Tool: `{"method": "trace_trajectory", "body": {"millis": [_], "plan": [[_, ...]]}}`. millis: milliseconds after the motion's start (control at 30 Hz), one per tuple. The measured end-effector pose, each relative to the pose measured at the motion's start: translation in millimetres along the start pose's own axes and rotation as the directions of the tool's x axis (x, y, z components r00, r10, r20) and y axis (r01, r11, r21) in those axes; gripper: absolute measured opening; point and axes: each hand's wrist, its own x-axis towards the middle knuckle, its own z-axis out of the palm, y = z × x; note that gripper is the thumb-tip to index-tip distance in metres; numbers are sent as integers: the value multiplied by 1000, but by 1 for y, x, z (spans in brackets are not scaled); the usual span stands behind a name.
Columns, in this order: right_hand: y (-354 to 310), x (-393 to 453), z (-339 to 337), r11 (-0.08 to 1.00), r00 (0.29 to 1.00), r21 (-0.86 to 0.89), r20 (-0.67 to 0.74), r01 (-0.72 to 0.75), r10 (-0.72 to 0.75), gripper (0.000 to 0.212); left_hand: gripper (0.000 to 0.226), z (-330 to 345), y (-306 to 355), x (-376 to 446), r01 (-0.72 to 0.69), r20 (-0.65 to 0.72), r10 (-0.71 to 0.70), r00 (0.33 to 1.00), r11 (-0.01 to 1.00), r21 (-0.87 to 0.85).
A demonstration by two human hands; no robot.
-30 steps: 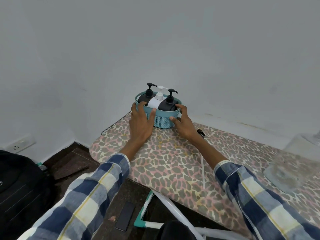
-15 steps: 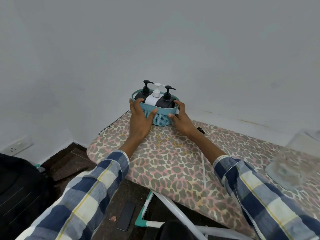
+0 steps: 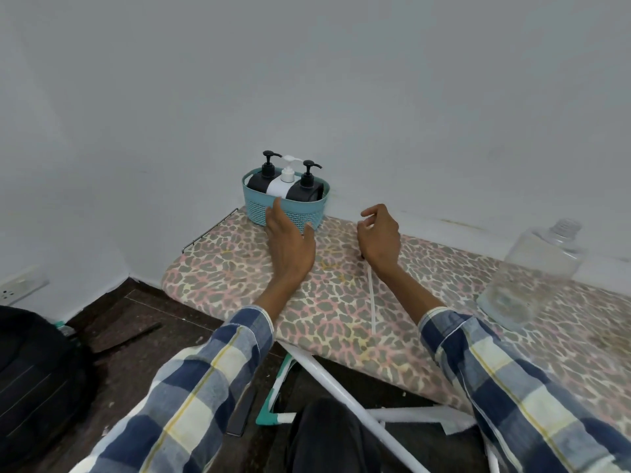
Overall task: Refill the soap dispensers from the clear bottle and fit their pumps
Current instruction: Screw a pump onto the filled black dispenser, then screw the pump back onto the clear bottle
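Observation:
A teal basket (image 3: 259,208) stands at the far end of the ironing board, against the wall. It holds two black dispensers (image 3: 262,180) (image 3: 306,189) and a white dispenser (image 3: 281,186) between them, all with pumps fitted. My left hand (image 3: 289,242) lies flat on the board with its fingertips against the basket's front. Off to the basket's right, my right hand (image 3: 379,235) hovers loosely curled and holds nothing. The clear bottle (image 3: 532,274) stands uncapped at the right of the board.
The leopard-print ironing board (image 3: 222,264) ends at the left over a dark floor. A white tube (image 3: 372,302) lies on the board under my right wrist. A black bag (image 3: 37,370) sits on the floor at the left, a dark phone (image 3: 240,416) lies below the board.
Both hands held the basket's sides and pushed it back against the wall. Now my right hand has let go and drawn away to the right; my left hand has slid off to its front.

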Motion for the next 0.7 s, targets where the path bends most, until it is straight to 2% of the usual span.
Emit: {"method": "trace_trajectory", "body": {"millis": [100, 167, 300, 367, 500, 567, 633, 700], "plan": [[17, -11, -18, 986, 987, -44, -29, -162, 161, 12, 71, 21, 18, -30, -50, 14, 50, 999, 998, 26], [31, -15, -24, 973, 976, -82, 9, -217, 218, 21, 62, 32, 25, -43, -80, 92, 77, 993, 996, 27], [36, -21, -28, 967, 962, -159, 156, -200, 225, 51, 42, 36, 24, -48, -222, 290, 210, 934, 975, 10], [27, -22, -29, 963, 949, -194, 220, -185, 227, 53, 40, 33, 23, -48, -266, 331, 239, 913, 963, 36], [25, -19, -28, 954, 931, -239, 274, -179, 243, 40, 36, 35, 24, -48, -266, 339, 234, 911, 963, 50], [27, -17, -29, 958, 920, -166, 284, -232, 272, 41, 30, 37, 23, -47, -271, 325, 239, 915, 961, 58], [28, -18, -34, 961, 922, -15, 279, -277, 270, 41, 26, 38, 22, -47, -295, 302, 260, 917, 952, 76], [28, -23, -47, 962, 944, 94, 239, -257, 229, 39, 27, 38, 23, -47, -324, 288, 284, 915, 941, 100]]}}
